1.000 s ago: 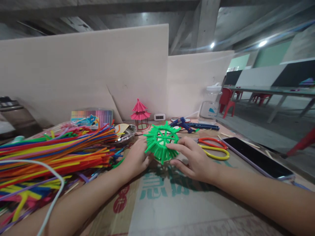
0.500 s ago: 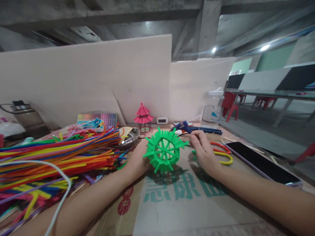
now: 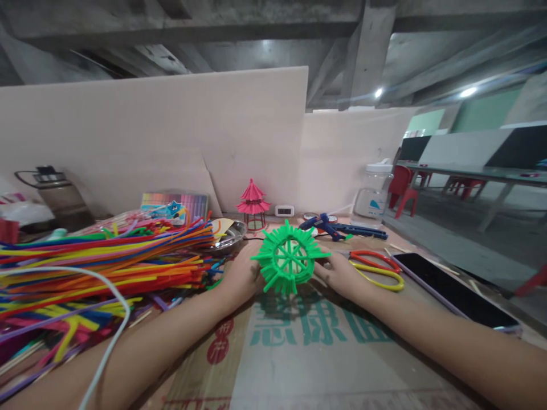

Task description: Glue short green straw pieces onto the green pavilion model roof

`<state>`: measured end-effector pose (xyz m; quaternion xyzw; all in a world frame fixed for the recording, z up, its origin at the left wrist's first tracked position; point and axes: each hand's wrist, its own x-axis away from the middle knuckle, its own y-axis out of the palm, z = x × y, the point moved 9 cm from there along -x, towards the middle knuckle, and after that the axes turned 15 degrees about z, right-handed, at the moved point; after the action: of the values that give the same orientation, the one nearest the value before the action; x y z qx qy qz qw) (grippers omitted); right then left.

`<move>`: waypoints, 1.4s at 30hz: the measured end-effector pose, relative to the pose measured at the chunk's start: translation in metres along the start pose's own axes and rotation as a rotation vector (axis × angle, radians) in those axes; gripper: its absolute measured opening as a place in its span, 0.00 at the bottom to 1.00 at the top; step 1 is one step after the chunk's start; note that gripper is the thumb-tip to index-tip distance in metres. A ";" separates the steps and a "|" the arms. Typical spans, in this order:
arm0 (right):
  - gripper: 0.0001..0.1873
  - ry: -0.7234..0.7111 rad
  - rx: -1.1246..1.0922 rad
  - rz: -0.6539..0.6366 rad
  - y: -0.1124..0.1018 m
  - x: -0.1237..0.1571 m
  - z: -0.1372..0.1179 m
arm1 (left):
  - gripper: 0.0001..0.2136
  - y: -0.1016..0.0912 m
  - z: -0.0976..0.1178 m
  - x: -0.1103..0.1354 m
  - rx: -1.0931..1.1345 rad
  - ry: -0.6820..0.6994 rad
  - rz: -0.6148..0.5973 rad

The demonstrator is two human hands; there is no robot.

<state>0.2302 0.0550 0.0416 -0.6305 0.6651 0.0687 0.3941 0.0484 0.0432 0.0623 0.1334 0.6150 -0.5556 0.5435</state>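
Metal bowl, centre-left, yellowish card at left rim. Left hand grips green pipe-cleaner ring, mid-frame; right hand, earlier apart, now at ring's edge, grip unclear.

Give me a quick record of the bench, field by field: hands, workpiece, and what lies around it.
Workpiece: green spoked ring with spikes all around, tilted toward the camera
Left hand: gripping its left side, fingertips hidden
Right hand: at its right side; contact unclear
Left: bundle of colored fuzzy stems
Right: phone, dark screen up
Behind: pink two-tiered pavilion model, white digital clock, blue glue gun
Underneath: cardboard with green lettering
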 end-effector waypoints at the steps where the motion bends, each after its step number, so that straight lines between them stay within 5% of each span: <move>1: 0.15 -0.004 0.019 -0.014 0.001 0.000 -0.001 | 0.14 0.001 -0.001 0.002 -0.025 -0.002 -0.018; 10: 0.17 0.197 -0.006 -0.116 0.008 0.010 0.005 | 0.09 0.004 -0.010 0.008 -0.116 -0.160 -0.122; 16: 0.14 -0.080 -0.137 -0.076 0.004 0.011 -0.025 | 0.13 -0.001 0.004 0.005 -0.064 -0.005 -0.075; 22: 0.14 -0.272 -0.045 0.038 -0.010 0.010 -0.040 | 0.19 -0.002 0.011 0.006 -0.063 0.098 -0.046; 42: 0.15 -0.298 -0.045 0.110 -0.019 0.009 -0.042 | 0.19 -0.010 0.024 0.002 -0.069 0.088 -0.016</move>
<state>0.2297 0.0199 0.0724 -0.5845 0.6312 0.1978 0.4699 0.0524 0.0194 0.0711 0.1342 0.6581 -0.5321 0.5155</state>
